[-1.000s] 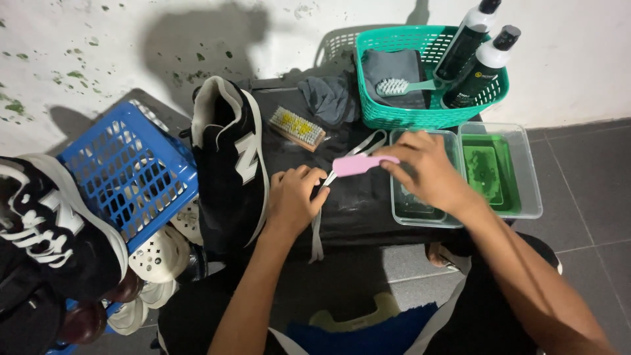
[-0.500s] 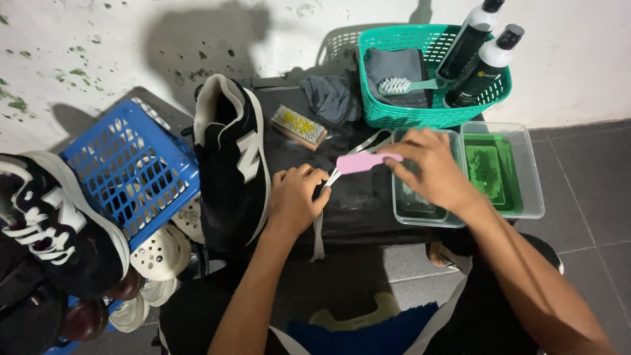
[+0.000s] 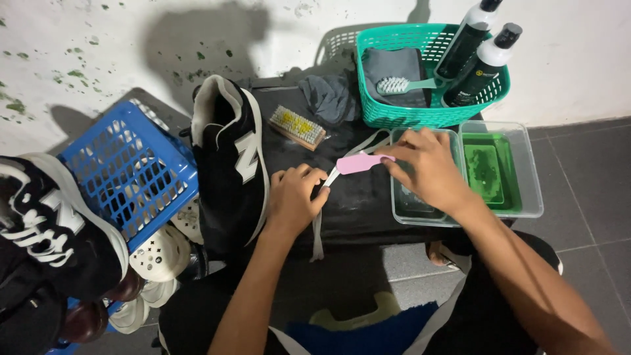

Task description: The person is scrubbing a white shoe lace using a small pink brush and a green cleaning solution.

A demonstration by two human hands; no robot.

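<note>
Gripping a pink brush (image 3: 358, 163), the right hand (image 3: 427, 167) meets the white shoelace (image 3: 318, 223) pinched by the left hand (image 3: 296, 197) on the table (image 3: 355, 210).

Your right hand (image 3: 427, 172) gripped a smooth pink plastic brush (image 3: 358, 163); your left hand (image 3: 296, 197) pinched a flat woven cloth shoelace (image 3: 318, 227). They lay over a matt black cloth mat (image 3: 358, 204). The black sneaker (image 3: 233, 164) looked matt and suede-like, the teal basket (image 3: 420, 108) glossy plastic lattice.
</note>
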